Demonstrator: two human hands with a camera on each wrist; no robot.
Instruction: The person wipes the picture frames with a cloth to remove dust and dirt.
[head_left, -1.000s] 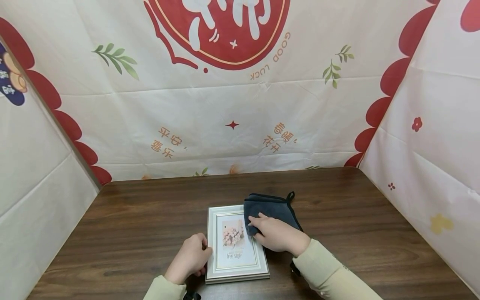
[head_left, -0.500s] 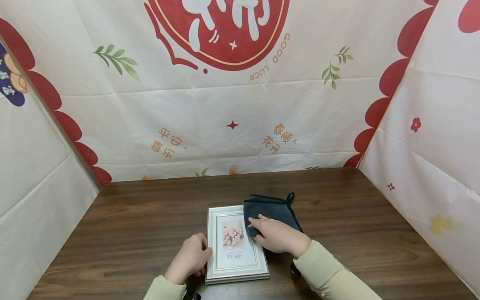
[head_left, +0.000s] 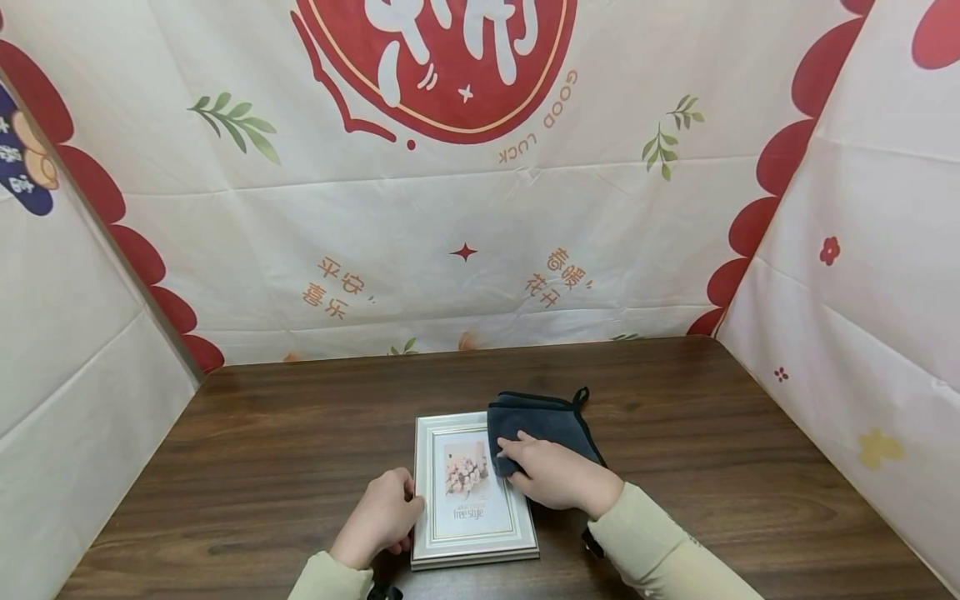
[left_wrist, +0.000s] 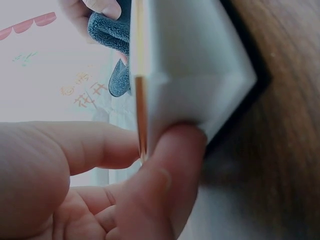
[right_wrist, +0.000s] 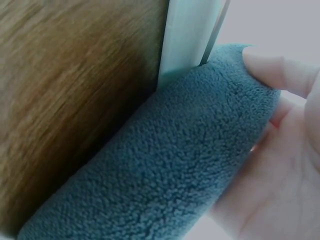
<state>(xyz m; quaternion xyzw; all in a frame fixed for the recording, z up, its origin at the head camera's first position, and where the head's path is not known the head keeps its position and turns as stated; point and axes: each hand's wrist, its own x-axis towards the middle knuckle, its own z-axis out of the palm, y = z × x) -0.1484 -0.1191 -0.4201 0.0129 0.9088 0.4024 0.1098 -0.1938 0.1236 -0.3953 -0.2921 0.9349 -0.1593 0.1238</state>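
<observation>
A white picture frame (head_left: pixel 474 557) with thin gold lines lies on the brown table, a print of pink flowers inside it. My left hand (head_left: pixel 381 512) grips the frame's left edge. In the left wrist view, its thumb and a finger pinch the frame's pale side (left_wrist: pixel 200 65). A dark blue-grey cloth (head_left: pixel 543 415) with black trim and a hanging loop covers the frame's upper right corner and spills onto the table. My right hand (head_left: pixel 558 473) rests over the cloth and holds its near fold against the frame. In the right wrist view, the thumb presses the fuzzy cloth (right_wrist: pixel 160 145).
The wood-grain table (head_left: pixel 285 433) extends around the frame on all sides. A white printed curtain (head_left: pixel 420 208) hangs behind its back edge, and side sheets (head_left: pixel 862 333) close in at left and right.
</observation>
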